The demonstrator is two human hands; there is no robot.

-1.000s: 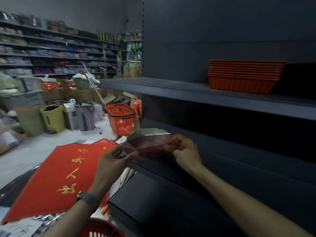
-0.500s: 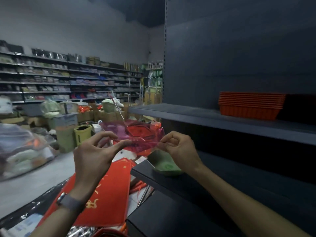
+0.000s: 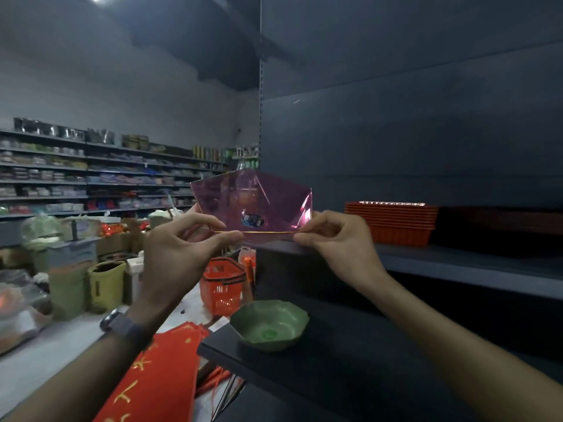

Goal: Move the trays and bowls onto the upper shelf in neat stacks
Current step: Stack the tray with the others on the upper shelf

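Trays [image 3: 393,222] are already up: a neat orange stack of them stands on the upper shelf [image 3: 463,264], well to the right, its rims nested one inside the next. That part of the job looks done, as far as this view reaches; whether more trays wait somewhere out of sight cannot be told.

Bowls are the unfinished part. A clear pink bowl [image 3: 253,205] is in the air at the left end of the upper shelf, level with its front edge and tipped up so that its bottom, with a small dark sticker on it, faces the camera. The left grip [image 3: 179,254] pinches its near rim on one side between thumb and forefinger, and the right grip [image 3: 338,248] pinches the same rim on the other side in the same way. Whether the bowl already touches the shelf or hangs just above it cannot be made out, so I judge it as carried, not yet set down.

A green bowl [image 3: 269,325] sits alone on the lower shelf [image 3: 350,370], near that shelf's left corner, with nobody touching it. It has yet to go up.

By my reckoning the task is somewhat past halfway: the pink bowl needs to be levelled and placed on the upper shelf, left of the trays with some room between, and then the green bowl should be lifted and nested with it so the two make one tidy stack
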